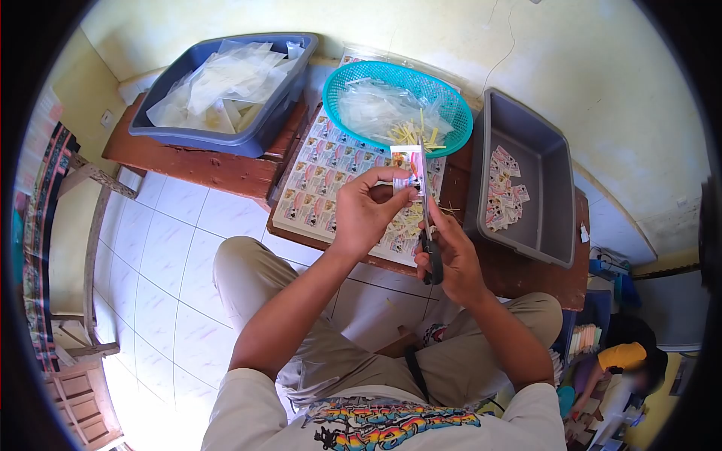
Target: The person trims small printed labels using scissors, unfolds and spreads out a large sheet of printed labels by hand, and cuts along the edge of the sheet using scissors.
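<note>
My left hand (370, 207) pinches a small printed label strip (408, 161) between thumb and fingers and holds it upright. My right hand (455, 259) grips black-handled scissors (431, 255), whose blades point away from me along the strip's right edge. Beneath both hands lie large printed label sheets (312, 177), stacked on a low wooden table. Thin yellowish paper offcuts (402, 225) are scattered over the sheets. Just beyond my hands sits a turquoise mesh basket (331, 101) of clear plastic pieces, with more yellowish strips on its near side.
To the right, a grey tub (538, 203) holds a pile of cut labels (505, 188). A blue-grey tub (259, 139) of plastic bags stands on a wooden bench (120, 150) at the left. Another person (624, 357) is at the lower right. A cracked wall (481, 37) rises behind the table.
</note>
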The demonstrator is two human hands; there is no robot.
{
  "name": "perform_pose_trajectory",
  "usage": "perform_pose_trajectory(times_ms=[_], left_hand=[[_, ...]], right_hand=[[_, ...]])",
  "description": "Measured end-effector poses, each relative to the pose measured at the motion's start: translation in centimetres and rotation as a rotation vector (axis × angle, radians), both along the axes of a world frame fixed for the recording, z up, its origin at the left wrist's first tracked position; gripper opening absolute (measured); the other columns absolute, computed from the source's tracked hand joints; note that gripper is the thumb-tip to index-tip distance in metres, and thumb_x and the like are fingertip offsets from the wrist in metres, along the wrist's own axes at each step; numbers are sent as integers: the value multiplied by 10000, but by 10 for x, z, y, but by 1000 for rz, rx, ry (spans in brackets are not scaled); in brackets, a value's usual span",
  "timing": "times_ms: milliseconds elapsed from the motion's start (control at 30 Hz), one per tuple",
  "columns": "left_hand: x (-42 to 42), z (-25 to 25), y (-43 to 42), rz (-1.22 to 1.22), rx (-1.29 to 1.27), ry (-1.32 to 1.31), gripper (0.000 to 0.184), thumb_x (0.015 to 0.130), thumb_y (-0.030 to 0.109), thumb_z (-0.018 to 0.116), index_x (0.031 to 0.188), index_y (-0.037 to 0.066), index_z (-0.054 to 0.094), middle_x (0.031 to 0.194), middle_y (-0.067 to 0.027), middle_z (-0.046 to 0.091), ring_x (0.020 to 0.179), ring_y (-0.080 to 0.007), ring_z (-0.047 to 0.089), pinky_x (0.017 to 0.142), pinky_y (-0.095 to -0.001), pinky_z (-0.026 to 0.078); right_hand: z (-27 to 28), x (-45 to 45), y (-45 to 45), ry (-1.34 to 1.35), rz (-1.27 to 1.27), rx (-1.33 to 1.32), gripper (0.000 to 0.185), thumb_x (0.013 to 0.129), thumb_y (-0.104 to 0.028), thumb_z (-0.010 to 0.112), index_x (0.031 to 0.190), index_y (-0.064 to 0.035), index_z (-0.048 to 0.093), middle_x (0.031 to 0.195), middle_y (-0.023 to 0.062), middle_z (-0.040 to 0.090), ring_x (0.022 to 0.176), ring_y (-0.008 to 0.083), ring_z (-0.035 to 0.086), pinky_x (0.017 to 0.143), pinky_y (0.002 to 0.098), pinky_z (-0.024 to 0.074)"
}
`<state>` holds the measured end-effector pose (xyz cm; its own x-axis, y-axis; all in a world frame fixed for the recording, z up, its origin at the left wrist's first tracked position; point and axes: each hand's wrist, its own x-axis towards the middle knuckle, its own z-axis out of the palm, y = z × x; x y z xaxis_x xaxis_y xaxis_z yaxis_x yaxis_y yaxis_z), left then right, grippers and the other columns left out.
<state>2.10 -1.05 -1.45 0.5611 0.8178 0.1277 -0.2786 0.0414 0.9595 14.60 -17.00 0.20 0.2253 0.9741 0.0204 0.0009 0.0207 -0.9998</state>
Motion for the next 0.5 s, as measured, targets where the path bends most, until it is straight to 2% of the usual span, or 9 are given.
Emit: perform_pose_trajectory(times_ms=[133,367,433,500], left_hand=[[-3,6,-5,-30,9,103,271,953,-46,756,1214,-40,687,986,-128,792,923,-134,764,788,-242,620],[1,-3,-3,-26,23,74,264,958,-47,750,1214,-37,687,993,-129,791,924,-130,762,773,-231,615],[2,-5,-4,-19,-19,6,272,928,-27,788,1191,-2,722,999,-139,803,925,-142,769,787,-270,628],[2,-4,-4,-23,-21,12,274,928,-27,788,1193,-2,723,1001,-137,802,926,-142,769,786,-269,628]], right_hand=[[-2,2,1,2,-5,54,883,919,91,744,1671,-117,330,1326,106,450,931,127,620,659,259,621],[-1,2,1,27,-15,33,873,932,67,744,1674,-110,318,1335,104,447,953,132,634,657,265,622],[-2,2,0,29,-15,35,869,936,62,743,1674,-109,317,1336,104,447,959,133,636,657,264,621],[-3,2,1,32,-15,37,865,939,57,742,1674,-108,316,1338,105,447,965,133,637,658,264,620]])
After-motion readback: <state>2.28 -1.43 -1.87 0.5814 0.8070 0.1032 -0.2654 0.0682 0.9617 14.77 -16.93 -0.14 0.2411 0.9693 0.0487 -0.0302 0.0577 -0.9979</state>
